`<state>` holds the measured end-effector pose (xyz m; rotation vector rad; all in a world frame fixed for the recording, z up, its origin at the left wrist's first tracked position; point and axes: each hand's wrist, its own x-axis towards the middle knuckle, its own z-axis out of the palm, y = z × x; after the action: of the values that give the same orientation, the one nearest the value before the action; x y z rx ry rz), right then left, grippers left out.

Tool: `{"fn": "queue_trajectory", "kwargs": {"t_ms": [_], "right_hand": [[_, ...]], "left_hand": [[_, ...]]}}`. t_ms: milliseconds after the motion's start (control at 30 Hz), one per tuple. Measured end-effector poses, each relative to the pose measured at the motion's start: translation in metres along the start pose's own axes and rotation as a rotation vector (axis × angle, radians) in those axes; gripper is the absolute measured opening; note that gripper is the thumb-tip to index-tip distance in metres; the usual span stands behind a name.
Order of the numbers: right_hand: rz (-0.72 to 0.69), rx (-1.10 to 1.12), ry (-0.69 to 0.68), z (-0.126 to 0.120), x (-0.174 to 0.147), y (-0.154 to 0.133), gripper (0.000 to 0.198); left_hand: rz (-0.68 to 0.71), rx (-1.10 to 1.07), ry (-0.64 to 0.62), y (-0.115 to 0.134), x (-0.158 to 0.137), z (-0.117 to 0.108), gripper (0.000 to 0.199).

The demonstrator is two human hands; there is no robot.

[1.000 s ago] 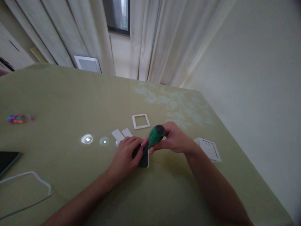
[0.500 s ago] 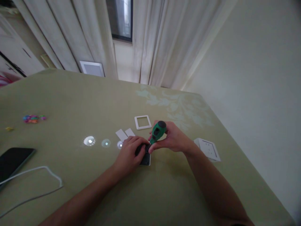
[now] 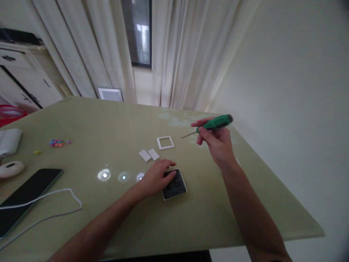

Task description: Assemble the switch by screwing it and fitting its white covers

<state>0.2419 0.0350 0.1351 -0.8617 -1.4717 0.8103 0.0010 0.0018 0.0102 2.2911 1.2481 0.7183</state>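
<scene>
A green-handled screwdriver (image 3: 216, 122) is gripped in my right hand (image 3: 219, 143), raised above the table. Its thin shaft points left and slightly down, and the tip touches nothing. On the table lies a square wall switch (image 3: 176, 187), black face up with a white rim. My left hand (image 3: 156, 176) rests over its left and far side, fingers stretched apart and thumb on the black face. Beyond that hand are two small white rectangular plates (image 3: 149, 155) side by side, and a square white frame (image 3: 165, 142) lies just past them.
On the left are a black phone (image 3: 32, 196), a white cable (image 3: 73, 198), a white rounded object (image 3: 11, 169) and small coloured pieces (image 3: 59, 142). A white item (image 3: 237, 162) is mostly hidden behind my right forearm. A wall borders the table (image 3: 109, 222) on the right.
My right hand has lifted the screwdriver off the wall switch, up and to the right, tipping it from upright to nearly level. My left hand's fingers have spread, uncovering more of the switch.
</scene>
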Motion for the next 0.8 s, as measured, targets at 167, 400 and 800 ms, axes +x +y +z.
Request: {"fn": "queue_trajectory", "kwargs": {"t_ms": [167,400,800], "right_hand": [[0.002,-0.165,0.036,-0.009,-0.053,0.049,0.025],[0.025,-0.181,-0.167,0.005,-0.090,0.085,0.040],[0.041,-0.158,-0.080,0.030,-0.097,0.107,0.035]], "left_hand": [[-0.217,0.203,0.090,-0.048,0.010,-0.043,0.040],[-0.227,0.242,0.066,-0.050,-0.001,-0.071,0.041],[0.084,0.023,0.038,0.018,-0.048,-0.023,0.028]]}}
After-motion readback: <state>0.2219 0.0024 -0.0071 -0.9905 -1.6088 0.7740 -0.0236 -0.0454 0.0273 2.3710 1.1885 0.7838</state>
